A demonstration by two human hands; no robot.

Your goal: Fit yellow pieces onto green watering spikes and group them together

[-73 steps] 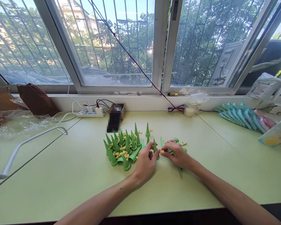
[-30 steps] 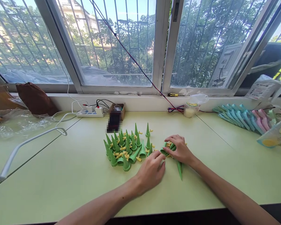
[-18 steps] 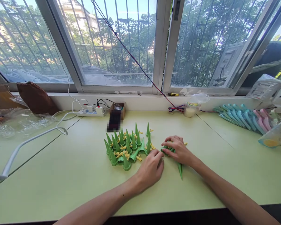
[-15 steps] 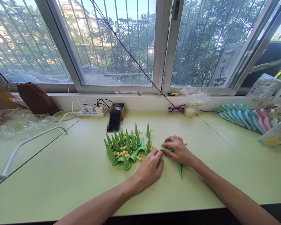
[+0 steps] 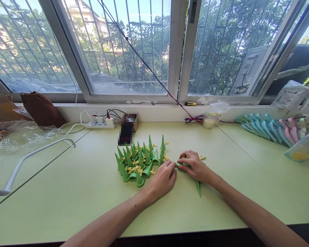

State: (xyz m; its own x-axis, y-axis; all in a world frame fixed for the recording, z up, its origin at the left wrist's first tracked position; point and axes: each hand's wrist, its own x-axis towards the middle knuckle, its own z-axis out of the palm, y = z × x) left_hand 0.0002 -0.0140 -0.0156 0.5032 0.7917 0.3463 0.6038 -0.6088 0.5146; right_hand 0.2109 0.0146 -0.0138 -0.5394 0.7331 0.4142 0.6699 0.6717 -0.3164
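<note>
While green cones (image 5: 139, 179) crowd the left, a smaller heap (image 5: 179, 166) lies under our right hand (image 5: 196, 167)

As we look down at the table (image 5: 54, 192), most cones stand upright in a cluster left of centre, and we take these to be the part already done. Yellow pieces (image 5: 138, 168) lie among them; we cannot tell whether any are fixed to the cones. One tipped cone (image 5: 147, 171) there lies on its side, open end towards the near side. Our left hand (image 5: 164, 177) is at the cluster's right edge, fingers curled inward, and we cannot tell whether it holds anything. Our right hand, just to the right, bends its fingers low over the heap; whether they grip a piece is hidden. A fallen cone (image 5: 198, 188) points out from beneath it towards the near edge, and a loose yellow piece (image 5: 203, 158) lies on the far side. We judge this heap to be what remains, though the hand covers its count.
</note>
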